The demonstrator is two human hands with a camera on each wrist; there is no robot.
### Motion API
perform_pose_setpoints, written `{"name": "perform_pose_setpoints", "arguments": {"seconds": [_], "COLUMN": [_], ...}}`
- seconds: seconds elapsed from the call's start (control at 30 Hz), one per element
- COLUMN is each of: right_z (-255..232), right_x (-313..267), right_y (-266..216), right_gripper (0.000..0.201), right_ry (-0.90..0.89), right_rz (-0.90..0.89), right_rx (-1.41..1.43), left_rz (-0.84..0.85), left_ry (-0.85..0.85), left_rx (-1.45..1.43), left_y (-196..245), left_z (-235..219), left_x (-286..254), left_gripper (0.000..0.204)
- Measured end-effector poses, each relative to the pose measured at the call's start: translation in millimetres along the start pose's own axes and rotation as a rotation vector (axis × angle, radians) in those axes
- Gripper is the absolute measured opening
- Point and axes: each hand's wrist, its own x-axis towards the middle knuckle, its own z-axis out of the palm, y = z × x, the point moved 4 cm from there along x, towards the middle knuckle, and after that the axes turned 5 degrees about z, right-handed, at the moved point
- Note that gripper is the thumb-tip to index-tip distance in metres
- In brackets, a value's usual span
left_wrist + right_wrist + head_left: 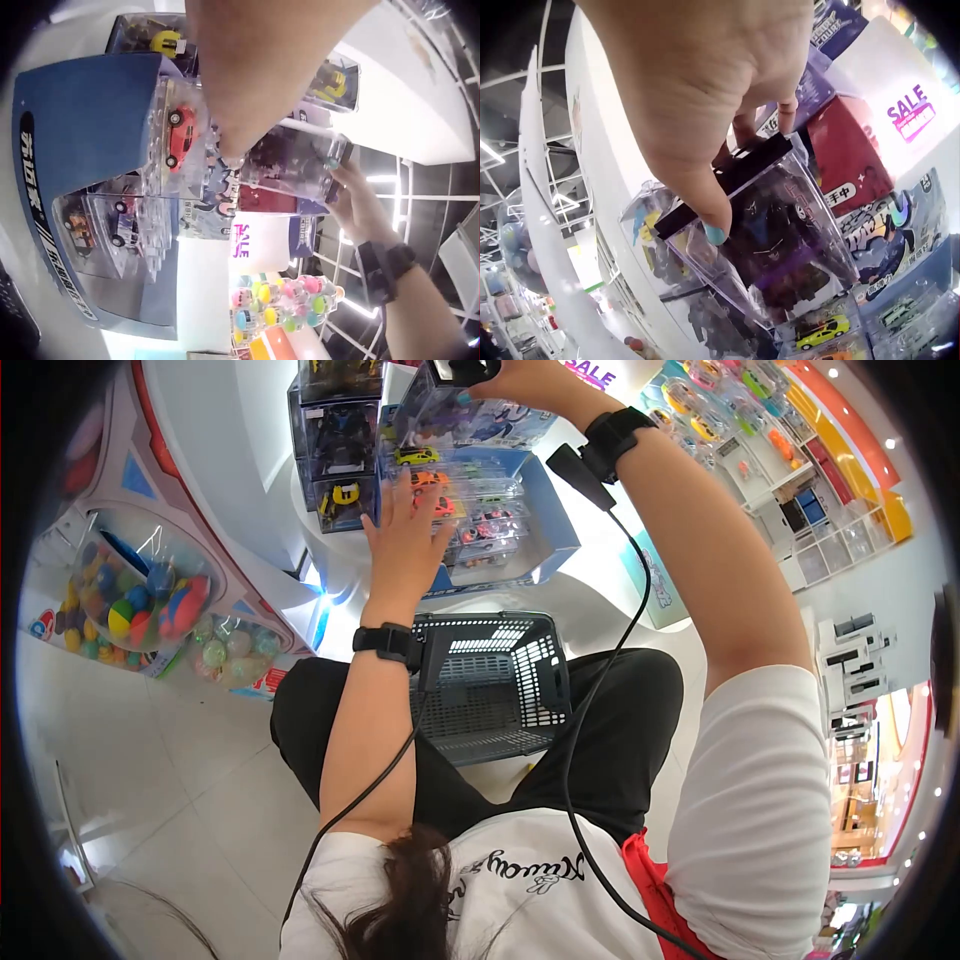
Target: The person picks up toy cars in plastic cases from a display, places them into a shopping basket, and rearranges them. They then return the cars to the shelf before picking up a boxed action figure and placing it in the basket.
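Note:
My right hand point(530, 382) grips a clear display box point(784, 232) by its black-edged end. A dark toy figure is inside, and the thumb with its light blue nail lies over the edge in the right wrist view. My left hand point(405, 550) has its fingers stretched over toy cars in clear cases, close to an orange car point(430, 478). A yellow car point(823, 331) lies just beyond the fingertips. These cases fill part of a blue carton point(560, 545). In the left wrist view, the forearm hides much of the middle, and a red car point(181, 138) shows in its case.
Stacked display boxes point(340, 445) stand left of the carton. A dark shopping basket point(490, 742) sits between the knees. A net bag of balls point(135, 595) hangs at left. A SALE sign point(911, 112) stands behind the boxes. Cables run from both wrists.

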Motion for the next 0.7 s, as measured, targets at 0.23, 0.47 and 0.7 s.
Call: {"name": "perform_pose_setpoints", "arguments": {"seconds": [0.23,0.47,0.7], "right_z": [26.8,30.7,72.9], "right_x": [-3.3,-1.7,4.2], "right_y": [-10.7,-4.3,56.0], "right_gripper": [0.051,0.054,0.057], "right_ry": [-0.006,-0.068,-0.068], "right_rz": [0.006,0.016,0.013], "right_rx": [-0.098,-0.105,-0.143], "left_rz": [-0.064,-0.094,-0.080], "left_ry": [0.044,-0.016,0.013], "left_rx": [-0.013,0.042,0.107], "left_y": [-13.5,-10.9,-10.7], "left_z": [11.4,15.7,20.6], "left_x": [22.1,18.1,14.1], "left_gripper": [0.060,0.057,0.052]}}
